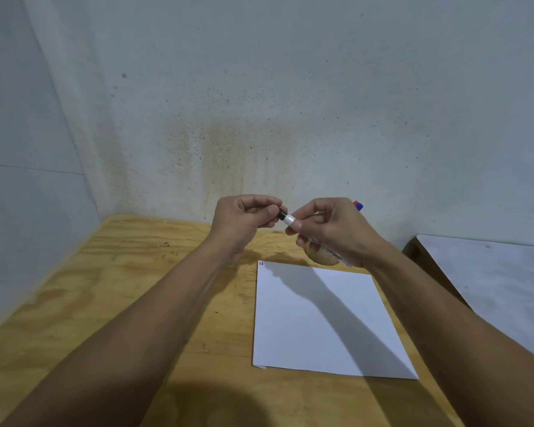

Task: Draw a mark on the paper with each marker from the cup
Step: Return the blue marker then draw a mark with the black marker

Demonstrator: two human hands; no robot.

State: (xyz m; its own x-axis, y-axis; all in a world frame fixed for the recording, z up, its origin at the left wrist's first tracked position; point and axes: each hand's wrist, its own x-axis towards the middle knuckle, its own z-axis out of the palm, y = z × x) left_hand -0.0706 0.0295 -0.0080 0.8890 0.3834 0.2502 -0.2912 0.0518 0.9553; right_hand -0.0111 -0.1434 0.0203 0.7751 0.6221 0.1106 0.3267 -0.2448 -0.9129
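Observation:
A white sheet of paper (327, 322) lies flat on the wooden table (105, 303), with two tiny marks, red and blue, at its far left corner. Above its far edge my right hand (336, 229) grips a white marker (290, 220) by the barrel. My left hand (244, 217) pinches the marker's black cap (281, 214) at the tip end. The cap still touches the barrel. A light brown cup (321, 257) stands behind the paper, mostly hidden by my right hand. Red and blue marker tops (358, 205) stick out above that hand.
A stained grey wall rises right behind the table, and another wall closes the left side. A second, white-topped surface (490, 272) stands to the right, apart from the wooden table. My forearms cast shadows across the paper.

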